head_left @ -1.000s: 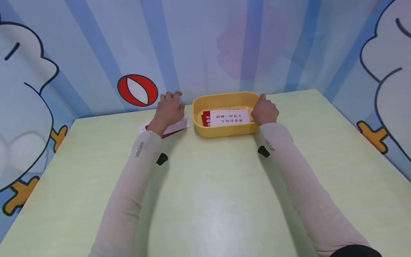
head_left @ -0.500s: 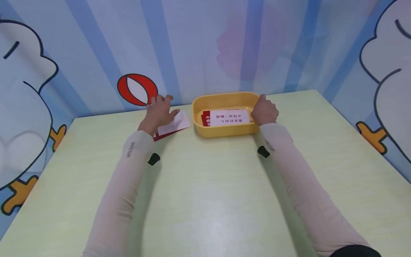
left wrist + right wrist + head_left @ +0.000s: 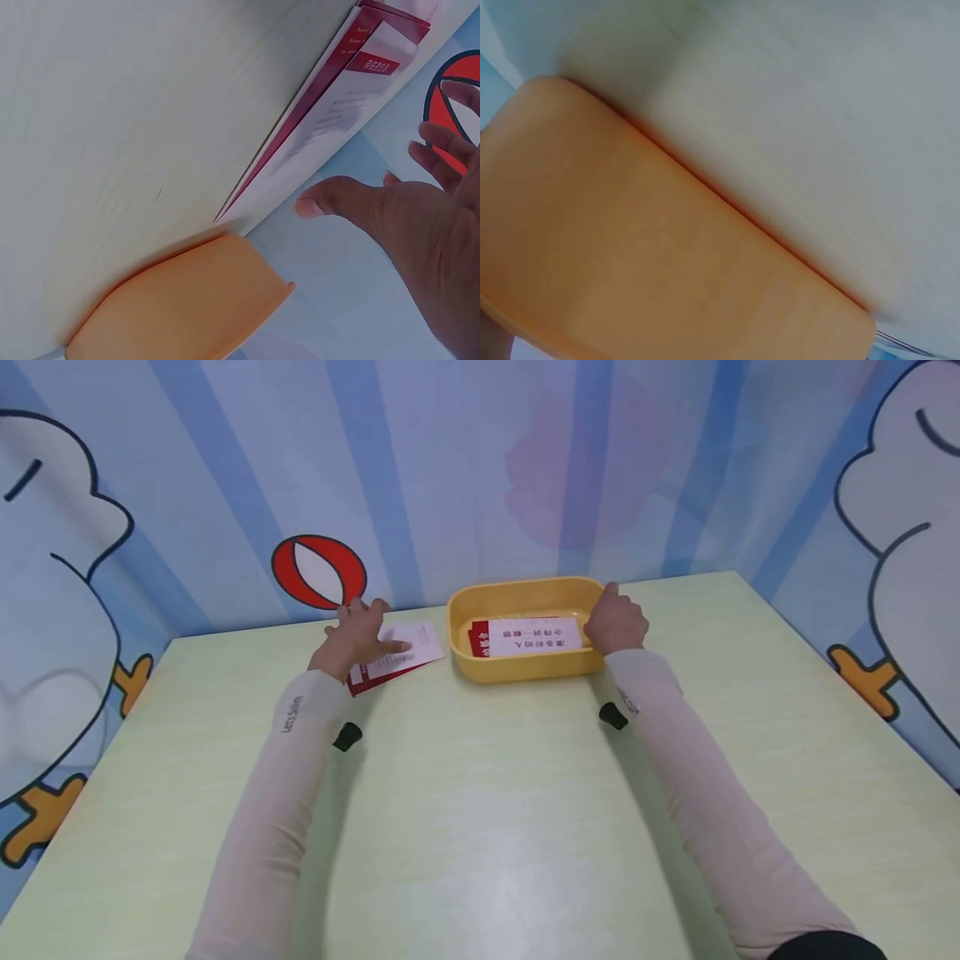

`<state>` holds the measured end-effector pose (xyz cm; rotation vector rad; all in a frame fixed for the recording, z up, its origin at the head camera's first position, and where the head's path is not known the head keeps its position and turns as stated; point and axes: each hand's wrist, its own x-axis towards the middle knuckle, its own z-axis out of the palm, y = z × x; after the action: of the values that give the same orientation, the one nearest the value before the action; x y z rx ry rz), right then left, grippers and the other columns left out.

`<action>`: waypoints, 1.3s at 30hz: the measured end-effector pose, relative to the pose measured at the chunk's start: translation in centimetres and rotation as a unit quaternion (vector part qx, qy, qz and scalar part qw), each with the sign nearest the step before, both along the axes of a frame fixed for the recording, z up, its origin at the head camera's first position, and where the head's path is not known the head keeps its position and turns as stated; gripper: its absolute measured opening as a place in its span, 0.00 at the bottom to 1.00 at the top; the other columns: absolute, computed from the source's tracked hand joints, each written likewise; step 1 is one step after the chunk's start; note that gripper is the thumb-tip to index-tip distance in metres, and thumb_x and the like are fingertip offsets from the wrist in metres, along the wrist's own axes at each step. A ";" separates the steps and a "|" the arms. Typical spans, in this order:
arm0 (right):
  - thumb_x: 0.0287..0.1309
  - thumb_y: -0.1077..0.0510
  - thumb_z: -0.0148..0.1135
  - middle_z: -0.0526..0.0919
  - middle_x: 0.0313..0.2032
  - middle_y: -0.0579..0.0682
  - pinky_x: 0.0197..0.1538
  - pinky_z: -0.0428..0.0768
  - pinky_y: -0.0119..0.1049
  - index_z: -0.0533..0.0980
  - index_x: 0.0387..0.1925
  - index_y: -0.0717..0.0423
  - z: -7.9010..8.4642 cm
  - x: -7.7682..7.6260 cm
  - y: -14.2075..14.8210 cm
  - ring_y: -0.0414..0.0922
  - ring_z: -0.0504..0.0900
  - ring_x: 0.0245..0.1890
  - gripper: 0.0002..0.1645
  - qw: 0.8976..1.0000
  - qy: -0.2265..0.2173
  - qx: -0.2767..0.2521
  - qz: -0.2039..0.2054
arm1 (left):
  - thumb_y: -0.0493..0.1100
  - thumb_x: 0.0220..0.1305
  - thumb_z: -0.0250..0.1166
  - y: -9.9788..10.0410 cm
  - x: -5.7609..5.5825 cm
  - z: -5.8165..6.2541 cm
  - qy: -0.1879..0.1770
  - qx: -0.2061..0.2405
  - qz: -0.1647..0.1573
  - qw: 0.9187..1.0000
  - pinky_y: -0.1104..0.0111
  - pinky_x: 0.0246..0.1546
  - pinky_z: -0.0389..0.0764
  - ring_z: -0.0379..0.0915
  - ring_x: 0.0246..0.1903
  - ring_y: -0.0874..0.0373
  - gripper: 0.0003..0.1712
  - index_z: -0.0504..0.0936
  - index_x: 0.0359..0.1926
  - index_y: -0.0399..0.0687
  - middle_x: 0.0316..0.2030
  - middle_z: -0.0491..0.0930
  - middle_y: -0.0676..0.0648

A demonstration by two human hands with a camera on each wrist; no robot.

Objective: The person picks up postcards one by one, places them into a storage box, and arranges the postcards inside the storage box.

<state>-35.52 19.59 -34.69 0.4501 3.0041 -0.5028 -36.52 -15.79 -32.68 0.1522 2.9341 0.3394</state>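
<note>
A yellow plastic basket point(image 3: 517, 670) stands at the back of the table, holding red and white printed cards point(image 3: 534, 636). My right hand point(image 3: 617, 620) grips the basket's right end, fingers curled over the rim; in the right wrist view the basket's outer wall point(image 3: 660, 247) fills much of the picture. To the basket's left lies a small stack of red and white cards point(image 3: 417, 643), slightly fanned. Over that stack hovers my left hand point(image 3: 352, 639), fingers spread and thumb stretched out. The left wrist view shows the hand point(image 3: 420, 225) apart from the cards point(image 3: 337, 105), holding nothing.
The pale wooden table point(image 3: 480, 810) meets a blue striped wall point(image 3: 465, 468) right behind the basket. A red and white ball point(image 3: 318, 571) is printed on the wall near the left hand. Side walls with cartoon figures flank the table.
My left hand has moved left and a little nearer, its fingers spreading, and more of the card stack shows beside it. The right hand and the basket have stayed in place.
</note>
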 end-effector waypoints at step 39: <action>0.66 0.57 0.49 0.78 0.49 0.66 0.52 0.81 0.54 0.52 0.70 0.64 -0.1 0.1 -0.2 0.60 0.82 0.47 0.35 1.000 0.006 0.000 -0.007 | 0.58 0.54 0.72 -1.8 0.3 -1.0 -0.094 -0.045 0.019 0.994 0.40 0.57 0.73 0.53 0.62 0.38 0.51 0.56 0.70 0.44 0.62 0.59 0.33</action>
<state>-35.46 19.41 -34.79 0.4693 3.0154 -0.5087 -36.21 -17.64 -33.63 0.0481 2.7620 0.2138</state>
